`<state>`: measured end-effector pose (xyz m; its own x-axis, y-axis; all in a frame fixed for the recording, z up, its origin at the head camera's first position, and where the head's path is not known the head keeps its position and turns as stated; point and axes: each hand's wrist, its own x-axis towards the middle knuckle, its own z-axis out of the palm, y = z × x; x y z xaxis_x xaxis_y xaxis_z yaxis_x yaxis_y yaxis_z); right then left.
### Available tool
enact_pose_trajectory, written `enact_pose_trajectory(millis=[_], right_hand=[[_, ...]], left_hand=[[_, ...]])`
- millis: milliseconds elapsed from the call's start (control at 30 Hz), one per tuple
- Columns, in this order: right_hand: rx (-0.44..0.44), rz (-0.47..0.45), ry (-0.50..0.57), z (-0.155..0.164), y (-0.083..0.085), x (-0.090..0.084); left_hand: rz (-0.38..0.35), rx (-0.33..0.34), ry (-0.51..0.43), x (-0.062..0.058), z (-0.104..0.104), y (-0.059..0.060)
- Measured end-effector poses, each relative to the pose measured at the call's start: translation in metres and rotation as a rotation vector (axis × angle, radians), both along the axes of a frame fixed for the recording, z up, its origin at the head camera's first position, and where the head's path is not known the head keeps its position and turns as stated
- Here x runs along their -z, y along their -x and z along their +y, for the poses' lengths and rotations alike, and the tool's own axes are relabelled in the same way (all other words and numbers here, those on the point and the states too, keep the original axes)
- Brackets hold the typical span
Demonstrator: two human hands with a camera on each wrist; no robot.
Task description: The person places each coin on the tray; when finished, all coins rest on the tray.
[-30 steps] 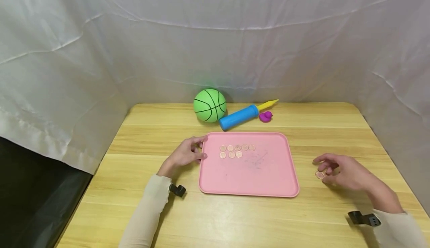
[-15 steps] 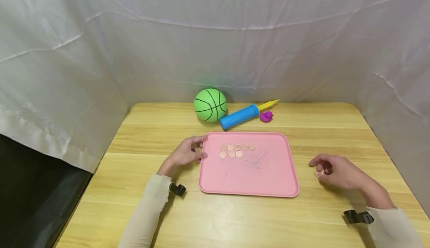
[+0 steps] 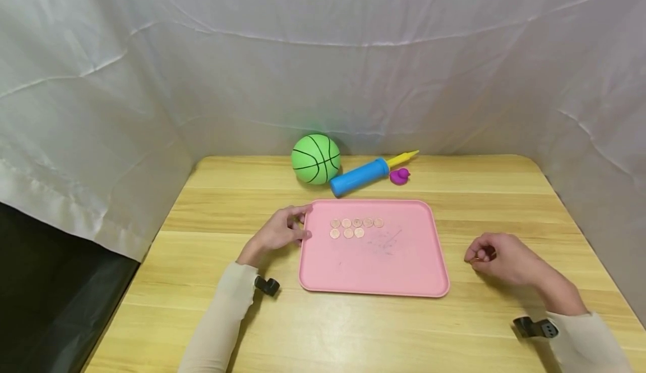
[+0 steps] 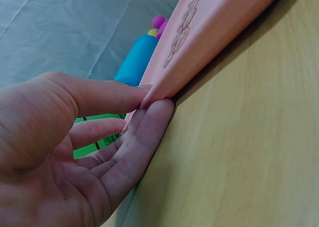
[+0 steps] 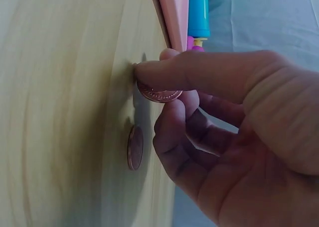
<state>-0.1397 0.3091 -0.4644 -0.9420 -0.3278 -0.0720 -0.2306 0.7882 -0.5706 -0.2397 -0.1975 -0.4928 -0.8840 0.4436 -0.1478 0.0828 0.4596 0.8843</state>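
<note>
Pink tray [image 3: 404, 266] holds eight coins [image 3: 355, 227]; left hand [image 3: 277, 233] pinches rim (right hand [image 3: 499, 258] pinches coin [image 5: 159, 94]).

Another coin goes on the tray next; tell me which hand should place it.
Right. The right hand already pinches a coin beside the pink tray; the left hand grips the tray's edge.

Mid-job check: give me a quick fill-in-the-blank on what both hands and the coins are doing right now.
1. The right hand pinches a copper ____ just off the wooden table.
2. The left hand holds the left edge of the ____ tray.
3. The coins on the tray lie in ____ rows.
4. Behind the tray, the blue pump lies beside a green ____.

Missing words: coin; pink; two; ball
</note>
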Motion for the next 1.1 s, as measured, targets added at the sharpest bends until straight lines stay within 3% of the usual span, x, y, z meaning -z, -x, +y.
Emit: enact_pose_trajectory(millis=[500,1100], right_hand=[[0.054,0.276,0.044,-0.015,0.005,-0.001],[0.060,0.168,0.077,-0.053,0.018,-0.003]], left_hand=[[-0.006,0.007,-0.013,0.000,0.000,0.000],[-0.009,0.000,-0.022,0.000,0.001,0.000]])
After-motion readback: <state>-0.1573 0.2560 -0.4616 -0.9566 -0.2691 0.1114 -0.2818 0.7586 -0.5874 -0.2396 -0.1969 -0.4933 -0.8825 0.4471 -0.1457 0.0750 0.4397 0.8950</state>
